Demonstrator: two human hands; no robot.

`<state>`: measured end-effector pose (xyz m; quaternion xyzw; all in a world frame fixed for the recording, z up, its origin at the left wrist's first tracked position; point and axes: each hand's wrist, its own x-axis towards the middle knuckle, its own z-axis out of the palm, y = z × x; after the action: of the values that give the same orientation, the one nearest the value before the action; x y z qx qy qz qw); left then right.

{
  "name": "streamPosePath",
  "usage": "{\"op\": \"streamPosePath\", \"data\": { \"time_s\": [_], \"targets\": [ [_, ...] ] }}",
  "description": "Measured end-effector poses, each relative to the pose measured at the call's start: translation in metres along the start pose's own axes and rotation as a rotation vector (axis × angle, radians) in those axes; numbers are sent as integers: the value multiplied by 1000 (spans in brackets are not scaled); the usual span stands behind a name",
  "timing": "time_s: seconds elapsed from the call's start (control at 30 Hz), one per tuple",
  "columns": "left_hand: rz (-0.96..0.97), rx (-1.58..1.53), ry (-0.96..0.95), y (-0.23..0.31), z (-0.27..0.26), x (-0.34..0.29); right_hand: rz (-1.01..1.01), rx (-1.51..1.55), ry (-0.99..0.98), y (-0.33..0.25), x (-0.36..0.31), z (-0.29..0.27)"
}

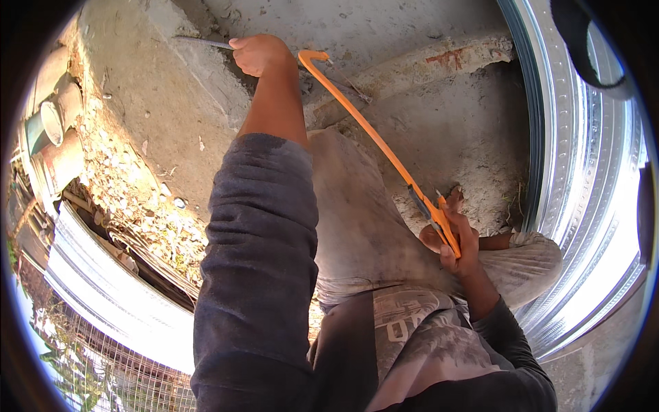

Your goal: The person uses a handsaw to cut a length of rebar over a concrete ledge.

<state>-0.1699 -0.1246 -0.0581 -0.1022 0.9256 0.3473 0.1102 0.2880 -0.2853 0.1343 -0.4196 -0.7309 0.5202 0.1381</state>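
Note:
My left hand (262, 56) is reached out far ahead, its fingers closed round a thin grey rod (202, 42). The rod sticks out to the left over the concrete edge. Nearer to me on the right, my right hand (465, 242) grips the handle of a hacksaw with an orange frame (376, 139). The saw slants away to the upper left, and its hooked far end sits just right of my left hand, apart from it. I cannot make out the blade along the frame.
I sit with bent legs in dusty trousers (357, 206) beside a rough concrete ledge (439, 58). Shiny corrugated metal sheeting (583, 172) curves along the right. To the left lie dry leaves (137, 199), clay-coloured pots (63, 161), another metal sheet (117, 288) and wire mesh (130, 374).

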Motion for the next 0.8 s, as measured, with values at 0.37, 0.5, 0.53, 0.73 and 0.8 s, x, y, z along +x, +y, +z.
{"op": "streamPosePath", "data": {
  "time_s": [0.37,0.5,0.53,0.73,0.8],
  "targets": [
    [-148,-94,-89,18,-17,-37,247,172,-25,-21,30,4],
    [-65,17,-24,13,-12,-31,140,112,-14,-15,24,2],
    [-68,-11,-47,13,-14,-34,217,122,-46,-20,38,11],
    [-74,-31,-121,-6,3,-36,259,70,-60,-19,95,46],
    [-66,-41,-49,6,-9,-24,163,68,-46,-10,23,21]
  ]
}}
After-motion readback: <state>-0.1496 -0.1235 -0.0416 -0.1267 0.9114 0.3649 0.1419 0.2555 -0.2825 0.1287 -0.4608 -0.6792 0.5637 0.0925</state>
